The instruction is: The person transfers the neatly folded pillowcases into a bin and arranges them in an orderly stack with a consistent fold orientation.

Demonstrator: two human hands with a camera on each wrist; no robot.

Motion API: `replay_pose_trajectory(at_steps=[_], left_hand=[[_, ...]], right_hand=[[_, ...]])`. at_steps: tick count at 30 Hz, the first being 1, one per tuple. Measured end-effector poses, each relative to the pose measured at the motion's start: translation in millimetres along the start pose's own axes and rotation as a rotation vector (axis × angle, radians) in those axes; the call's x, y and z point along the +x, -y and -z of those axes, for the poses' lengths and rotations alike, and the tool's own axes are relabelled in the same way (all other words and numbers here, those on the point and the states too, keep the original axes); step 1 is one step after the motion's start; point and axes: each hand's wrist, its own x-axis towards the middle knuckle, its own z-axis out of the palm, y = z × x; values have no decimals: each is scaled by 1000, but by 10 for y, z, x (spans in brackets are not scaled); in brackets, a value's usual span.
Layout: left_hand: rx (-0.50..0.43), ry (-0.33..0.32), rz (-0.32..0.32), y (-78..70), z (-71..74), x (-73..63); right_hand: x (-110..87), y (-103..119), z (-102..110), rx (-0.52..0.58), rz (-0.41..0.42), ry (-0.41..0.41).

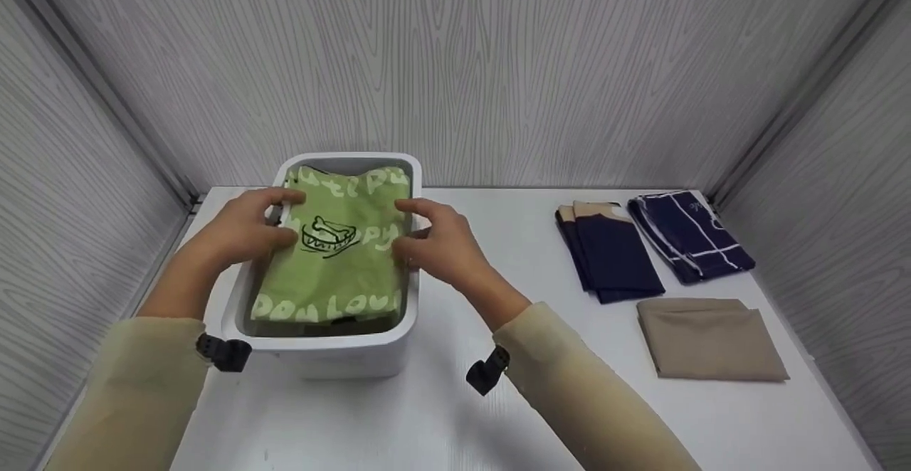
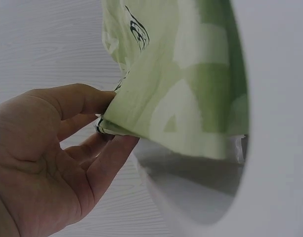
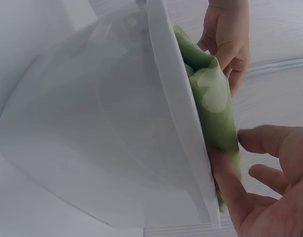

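Observation:
A folded green cloth [image 1: 334, 272] with pale lettering and a black drawing of a bone in a bowl lies in the mouth of a white plastic bin [image 1: 320, 343]. My left hand [image 1: 249, 225] pinches the cloth's left edge; in the left wrist view the thumb lies on top and fingers reach beneath the folded layers. At the right edge, my right hand [image 1: 441, 243] holds the same cloth between thumb and fingers. One of its fingers [image 3: 228, 177] goes down between cloth and rim in the right wrist view. Anything under the cloth is hidden.
To the right on the white table [image 1: 498, 257] lie a folded navy and tan cloth [image 1: 615, 254], a folded navy cloth with white lines [image 1: 690, 236] and a folded brown cloth [image 1: 712, 343]. Wood-grain panels [image 1: 484, 65] enclose the back and sides.

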Motion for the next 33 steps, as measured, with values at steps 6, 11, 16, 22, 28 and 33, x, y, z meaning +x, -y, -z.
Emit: replay_pose_trajectory(at_steps=[6, 11, 16, 22, 28, 33], left_hand=[[52, 16, 9, 2, -44, -19], [93, -41, 1, -58, -102, -15], [104, -62, -8, -116, -123, -60], [66, -100, -53, -254, -194, -157], [62, -174, -151, -552, -397, -237], [71, -257, -256, -860, -647, -251]], right_hand=[[-21, -12, 114, 92, 99, -104], [-78, -57, 259, 127, 125, -125], [-164, -102, 380, 107, 140, -138], [-304, -178, 547, 75, 155, -151], [-429, -338, 766, 30, 172, -185], [-517, -492, 970, -12, 196, -251]])
